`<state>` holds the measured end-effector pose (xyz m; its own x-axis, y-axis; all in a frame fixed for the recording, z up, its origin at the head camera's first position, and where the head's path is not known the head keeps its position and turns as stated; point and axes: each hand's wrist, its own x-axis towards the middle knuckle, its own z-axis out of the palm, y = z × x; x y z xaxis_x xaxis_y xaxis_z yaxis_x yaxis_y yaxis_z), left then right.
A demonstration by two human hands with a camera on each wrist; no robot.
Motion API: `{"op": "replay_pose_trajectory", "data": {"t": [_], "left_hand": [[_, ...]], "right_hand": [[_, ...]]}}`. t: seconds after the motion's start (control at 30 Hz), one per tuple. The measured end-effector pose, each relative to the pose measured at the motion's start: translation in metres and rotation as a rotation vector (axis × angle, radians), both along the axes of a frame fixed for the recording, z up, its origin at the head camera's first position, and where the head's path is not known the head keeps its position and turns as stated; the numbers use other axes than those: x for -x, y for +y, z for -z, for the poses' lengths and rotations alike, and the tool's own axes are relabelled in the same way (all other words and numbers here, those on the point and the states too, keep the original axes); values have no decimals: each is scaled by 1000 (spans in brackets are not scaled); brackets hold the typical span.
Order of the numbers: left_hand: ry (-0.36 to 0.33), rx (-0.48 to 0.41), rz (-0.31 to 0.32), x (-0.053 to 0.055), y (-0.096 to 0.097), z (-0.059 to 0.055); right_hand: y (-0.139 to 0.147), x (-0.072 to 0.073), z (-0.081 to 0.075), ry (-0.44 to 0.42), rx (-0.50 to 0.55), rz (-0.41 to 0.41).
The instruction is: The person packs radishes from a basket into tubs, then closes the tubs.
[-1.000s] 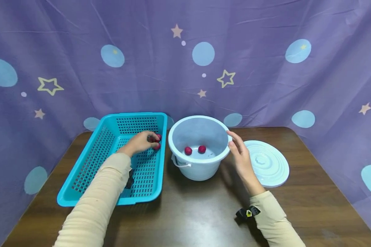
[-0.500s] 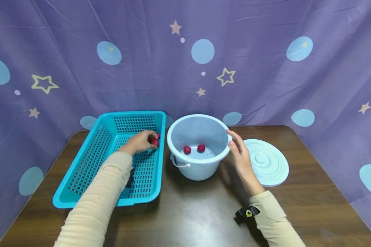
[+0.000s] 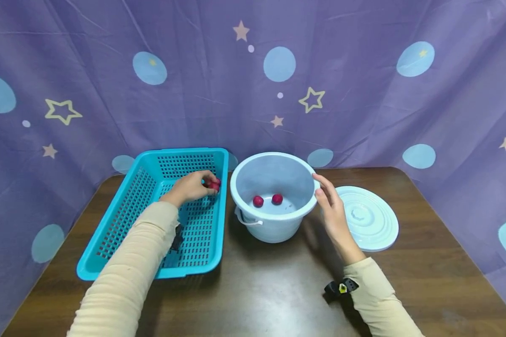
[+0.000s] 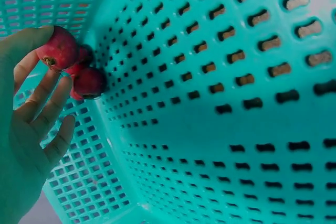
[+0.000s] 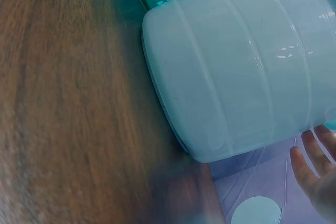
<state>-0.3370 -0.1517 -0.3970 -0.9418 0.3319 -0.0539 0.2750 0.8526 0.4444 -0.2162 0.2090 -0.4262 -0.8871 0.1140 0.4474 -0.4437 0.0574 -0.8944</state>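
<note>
My left hand [image 3: 190, 186] is inside the turquoise mesh basket [image 3: 199, 270], near its right wall. Thumb and forefinger pinch a small round red fruit [image 4: 58, 48] with a brownish stubby end, while the other fingers stay loosely spread. More red fruits [image 4: 89, 83] lie against the basket wall, right beside the held one. To the right stands a light blue bucket [image 3: 270, 230], with two red fruits [image 3: 258, 201] on its bottom. Fingertips of my right hand [image 3: 334, 213] touch the bucket's right rim, fingers fairly straight; in the right wrist view they reach along its side.
A round pale blue lid [image 3: 368, 217] lies on the brown wooden table [image 3: 278, 299] to the right of the bucket. The bucket's handle [image 3: 249, 221] hangs down at its left front. Behind the table hangs a purple patterned curtain [image 3: 202, 93].
The left hand has closed its fingertips on a fruit and shifted it slightly toward the back, close to the others. The right hand stays at the bucket rim. The head view has shifted slightly.
</note>
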Motion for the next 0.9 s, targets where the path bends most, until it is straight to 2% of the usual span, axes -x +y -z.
{"op": "replay_pose_trajectory", "data": {"t": [0.27, 0.43, 0.7, 0.9], "left_hand": [[72, 65, 52, -5, 1, -18], [89, 62, 73, -11, 2, -34], [95, 10, 94, -21, 1, -49], [73, -89, 114, -29, 0, -57]], "right_hand": [[1, 1, 0, 1, 6, -4], [0, 0, 0, -2, 4, 0], [0, 1, 0, 2, 6, -7], [0, 0, -1, -1, 8, -5]]}}
